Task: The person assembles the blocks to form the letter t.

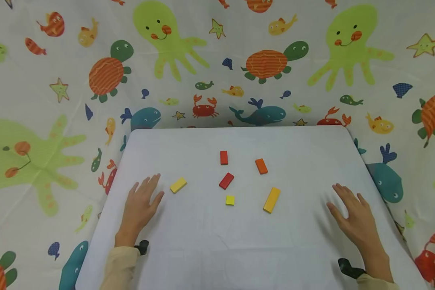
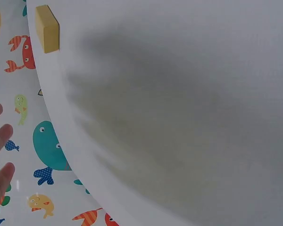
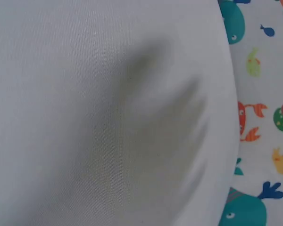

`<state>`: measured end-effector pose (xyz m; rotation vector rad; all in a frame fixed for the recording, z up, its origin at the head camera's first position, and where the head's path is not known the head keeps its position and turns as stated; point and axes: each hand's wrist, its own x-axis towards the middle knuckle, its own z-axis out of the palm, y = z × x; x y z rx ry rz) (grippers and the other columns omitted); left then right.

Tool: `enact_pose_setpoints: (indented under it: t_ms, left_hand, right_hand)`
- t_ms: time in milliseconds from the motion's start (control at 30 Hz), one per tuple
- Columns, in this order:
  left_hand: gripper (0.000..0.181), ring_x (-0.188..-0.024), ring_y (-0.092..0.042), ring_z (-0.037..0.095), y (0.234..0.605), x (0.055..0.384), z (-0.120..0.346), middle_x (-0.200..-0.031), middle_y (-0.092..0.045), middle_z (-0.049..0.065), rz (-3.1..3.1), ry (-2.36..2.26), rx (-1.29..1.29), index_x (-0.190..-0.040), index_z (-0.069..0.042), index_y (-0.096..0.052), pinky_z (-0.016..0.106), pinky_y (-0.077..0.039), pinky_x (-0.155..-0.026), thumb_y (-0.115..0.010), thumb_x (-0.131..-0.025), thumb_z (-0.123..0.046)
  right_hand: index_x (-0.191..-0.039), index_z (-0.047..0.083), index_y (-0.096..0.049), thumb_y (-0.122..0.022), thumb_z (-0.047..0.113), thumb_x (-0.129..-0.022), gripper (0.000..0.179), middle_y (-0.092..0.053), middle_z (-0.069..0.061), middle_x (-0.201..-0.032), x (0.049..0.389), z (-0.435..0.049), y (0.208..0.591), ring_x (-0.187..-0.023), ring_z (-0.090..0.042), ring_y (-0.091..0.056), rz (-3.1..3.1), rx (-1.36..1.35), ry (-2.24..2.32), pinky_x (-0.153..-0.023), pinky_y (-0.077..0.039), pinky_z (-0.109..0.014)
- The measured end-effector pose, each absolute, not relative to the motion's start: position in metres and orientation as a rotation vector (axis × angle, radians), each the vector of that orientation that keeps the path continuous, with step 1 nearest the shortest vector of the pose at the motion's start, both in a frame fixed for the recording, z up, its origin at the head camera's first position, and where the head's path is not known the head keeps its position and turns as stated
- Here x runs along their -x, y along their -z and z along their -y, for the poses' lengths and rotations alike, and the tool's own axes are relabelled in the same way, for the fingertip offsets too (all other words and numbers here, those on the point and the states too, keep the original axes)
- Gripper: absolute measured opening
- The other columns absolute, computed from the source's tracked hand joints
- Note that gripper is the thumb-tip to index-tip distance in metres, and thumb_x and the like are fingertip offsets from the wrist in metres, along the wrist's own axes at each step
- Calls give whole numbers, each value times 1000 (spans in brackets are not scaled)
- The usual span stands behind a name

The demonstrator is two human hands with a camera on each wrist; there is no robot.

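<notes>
My left hand (image 1: 140,205) hovers over the left of the white table, fingers spread and holding nothing. Just beyond its fingertips lies a yellow block (image 1: 178,185), which the left wrist view shows as a wooden block (image 2: 47,29) near the table edge. Over on the right, my right hand (image 1: 357,215) is held above the table with straight fingers and casts a shadow. Nearest to it lies a long yellow-orange block (image 1: 272,200). Between the hands are a small yellow cube (image 1: 230,200), a tilted red block (image 1: 226,181), another red block (image 1: 223,158) and an orange block (image 1: 261,166).
The white table (image 1: 210,257) has rounded far corners. Behind and beside it hangs a cloth (image 1: 188,96) printed with sea animals. A dark strap (image 1: 349,269) sits at the right wrist, and a similar dark piece (image 1: 143,247) at the left.
</notes>
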<state>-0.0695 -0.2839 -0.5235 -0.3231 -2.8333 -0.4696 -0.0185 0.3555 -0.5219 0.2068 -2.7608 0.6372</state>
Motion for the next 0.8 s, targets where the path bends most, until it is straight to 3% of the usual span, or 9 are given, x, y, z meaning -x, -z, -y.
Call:
enact_pose_setpoints:
  t_ms: [400,633,800]
  left_hand:
    - [58,-126,-66,39,535,70,268,-137,-70,16,2772,541,313,-148,-12,-58,64,-47,-106,-78,-94,-22]
    - [53,-124,-67,39,543,72,261,-135,-71,16,2749,625,277,-142,-9,-63,61,-51,-101,-80,-93,-20]
    - [49,-127,-64,37,547,71,252,-136,-71,14,2769,684,204,-139,-11,-65,59,-50,-102,-80,-93,-18]
  right_hand:
    - [-151,11,-55,-75,20,-95,60,-62,-25,-143,24,-328,534,-130,-48,-56,2690,-192,-737,-129,-26,-54]
    - [-148,10,-58,-78,14,-93,59,-66,-24,-139,29,-315,540,-124,-48,-61,2669,-183,-804,-113,-39,-63]
    - [-150,13,-57,-74,20,-98,55,-65,-25,-140,33,-305,544,-128,-48,-58,2726,-122,-892,-103,-43,-66]
